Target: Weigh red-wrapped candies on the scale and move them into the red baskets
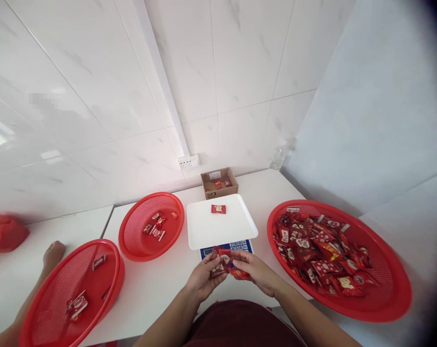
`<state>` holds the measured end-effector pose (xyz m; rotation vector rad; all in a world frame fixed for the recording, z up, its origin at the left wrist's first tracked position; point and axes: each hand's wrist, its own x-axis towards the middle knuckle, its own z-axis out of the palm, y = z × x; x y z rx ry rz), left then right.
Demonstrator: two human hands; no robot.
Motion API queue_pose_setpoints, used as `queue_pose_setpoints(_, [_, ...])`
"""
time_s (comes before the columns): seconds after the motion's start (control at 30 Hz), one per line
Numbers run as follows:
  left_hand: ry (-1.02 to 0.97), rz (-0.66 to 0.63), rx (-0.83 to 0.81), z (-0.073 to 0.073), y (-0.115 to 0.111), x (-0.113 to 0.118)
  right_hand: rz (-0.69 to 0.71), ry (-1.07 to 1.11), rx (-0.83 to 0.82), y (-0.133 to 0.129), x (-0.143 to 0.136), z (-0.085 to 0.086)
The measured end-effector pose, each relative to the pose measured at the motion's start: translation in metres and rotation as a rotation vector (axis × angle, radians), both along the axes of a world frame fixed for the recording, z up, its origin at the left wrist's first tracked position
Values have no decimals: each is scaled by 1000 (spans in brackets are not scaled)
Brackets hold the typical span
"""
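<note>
Red candy packets [220,262] are held between my two hands, in front of the blue keypad [243,246] of a scale. My left hand [205,278] grips them from the left, fingers curled round them. From the right, my right hand [256,271] is closed on red packets too, one of them hanging low near its fingers. The scale's white tray [204,226] bears a single red packet [218,208] near its back edge. To the right, a large red basket [391,289] is heaped with red packets [323,250].
Two red baskets [175,241] [112,284] with a few packets stand on the left. A small cardboard box [223,193] holding packets is behind the tray. Another person's hand [54,251] rests at the far left, near a red bag [8,236]. A clear plastic item [277,159] lies by the wall.
</note>
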<state>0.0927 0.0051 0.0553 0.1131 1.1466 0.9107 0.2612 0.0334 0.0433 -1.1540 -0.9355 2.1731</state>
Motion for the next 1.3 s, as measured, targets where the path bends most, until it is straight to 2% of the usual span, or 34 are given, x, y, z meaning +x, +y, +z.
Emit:
queue_pose_setpoints(0.07, [0,35,18,1,1,-3,-34,56,-62,6,-10,-3])
queue_pose_setpoints(0.17, [18,104,19,1,2,-10,-335,95,-227,22,-23,-9])
queue_pose_setpoints(0.23, [29,124,11,1,2,-14,-520,122,-278,37,-29,-14])
queue_pose_setpoints(0.3, [30,128,-2,0,2,-19,-597,150,-262,52,-30,-18])
queue_pose_setpoints(0.4, [25,128,-25,-2,0,-23,-626,171,-236,68,-28,-21])
queue_pose_setpoints(0.57, [12,116,-52,-9,-6,-27,-637,147,-247,72,-22,-25])
queue_pose_setpoints(0.67, [18,106,-63,-11,-9,-28,-575,146,-242,63,-19,-22])
queue_pose_setpoints(0.73, [26,79,-51,-12,-11,-28,-462,119,-212,51,-17,-18])
queue_pose_setpoints(0.8, [49,36,-31,-12,-12,-27,-270,71,-148,36,-16,-11])
queue_pose_setpoints(0.9, [106,-67,15,-12,-15,-24,70,-6,30,13,-17,-2])
queue_pose_setpoints(0.97, [137,-148,50,-13,-17,-21,176,-105,147,2,-18,-1])
queue_pose_setpoints(1.03, [143,-201,67,-14,-19,-18,167,-209,199,-4,-19,-4])
queue_pose_setpoints(1.1, [140,-188,63,-17,-19,-17,123,-265,180,-3,-19,-11])
queue_pose_setpoints(1.17, [157,-103,38,-18,-17,-18,51,-275,125,2,-19,-18])
queue_pose_setpoints(1.3, [195,75,-14,-18,-12,-24,-234,-162,-14,20,-22,-20])
